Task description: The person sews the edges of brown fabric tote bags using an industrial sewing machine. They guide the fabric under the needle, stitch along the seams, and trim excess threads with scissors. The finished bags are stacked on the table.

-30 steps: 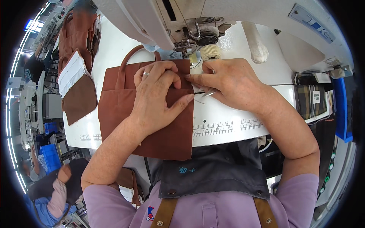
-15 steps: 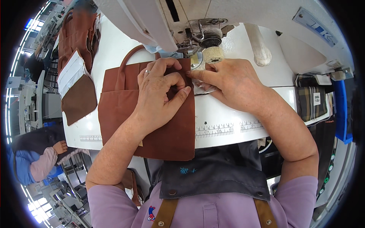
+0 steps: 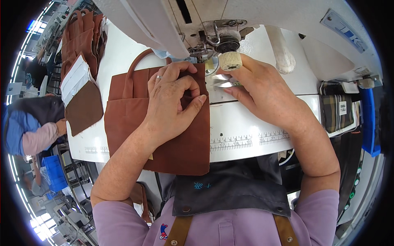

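My left hand (image 3: 172,104) rests on a reddish-brown bag (image 3: 172,153) with a looped handle, its fingers curled and thumb pressed at the bag's right edge. Just right of that edge, my right hand (image 3: 258,90) holds small silver snips (image 3: 223,83), blades pointing left. The sewing machine (image 3: 223,35) stands over the bag's top edge, with a cream knob (image 3: 230,60) above the snips.
A stack of brown bag pieces (image 3: 80,41) lies at the table's (image 3: 242,119) left. A plaid item (image 3: 336,112) and a blue bin (image 3: 371,123) are at the right. A co-worker (image 3: 37,133) is at the far left, near blue crates (image 3: 53,172).
My right hand has drawn slightly right from the bag's edge, and the snips' blades now show clearly. My left hand stays nearly still. The co-worker at far left has moved up the view.
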Demonstrator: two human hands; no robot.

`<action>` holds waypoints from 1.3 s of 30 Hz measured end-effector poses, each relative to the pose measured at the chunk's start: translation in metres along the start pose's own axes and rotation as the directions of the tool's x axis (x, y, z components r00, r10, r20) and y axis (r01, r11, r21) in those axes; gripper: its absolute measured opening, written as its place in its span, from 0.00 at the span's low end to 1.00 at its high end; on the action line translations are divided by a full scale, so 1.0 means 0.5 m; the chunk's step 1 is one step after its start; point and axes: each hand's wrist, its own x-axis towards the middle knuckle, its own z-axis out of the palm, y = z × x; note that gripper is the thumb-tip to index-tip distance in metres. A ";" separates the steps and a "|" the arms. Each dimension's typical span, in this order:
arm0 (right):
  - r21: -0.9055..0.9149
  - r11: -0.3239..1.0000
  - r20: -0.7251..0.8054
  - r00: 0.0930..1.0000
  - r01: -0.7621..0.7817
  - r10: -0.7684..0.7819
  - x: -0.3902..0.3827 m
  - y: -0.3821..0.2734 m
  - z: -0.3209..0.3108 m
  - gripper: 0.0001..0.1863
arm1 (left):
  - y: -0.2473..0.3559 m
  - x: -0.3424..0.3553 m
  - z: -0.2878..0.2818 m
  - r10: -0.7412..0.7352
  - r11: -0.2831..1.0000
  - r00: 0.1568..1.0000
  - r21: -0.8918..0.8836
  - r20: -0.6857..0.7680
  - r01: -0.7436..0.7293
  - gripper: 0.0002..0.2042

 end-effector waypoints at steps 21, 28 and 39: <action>0.005 1.000 -0.083 0.997 0.011 -0.010 0.010 -0.006 0.021 0.12 | -0.055 0.045 0.016 0.060 0.995 0.976 0.087 -0.207 -0.042 0.09; -0.070 0.997 -0.097 0.995 0.009 -0.016 0.021 -0.010 0.036 0.10 | -0.049 0.047 0.014 0.038 0.994 0.989 0.104 -0.146 -0.023 0.08; -0.163 0.986 -0.067 0.997 0.038 -0.050 0.029 -0.023 0.036 0.11 | -0.049 0.039 0.006 0.101 0.994 0.977 0.062 -0.187 -0.091 0.08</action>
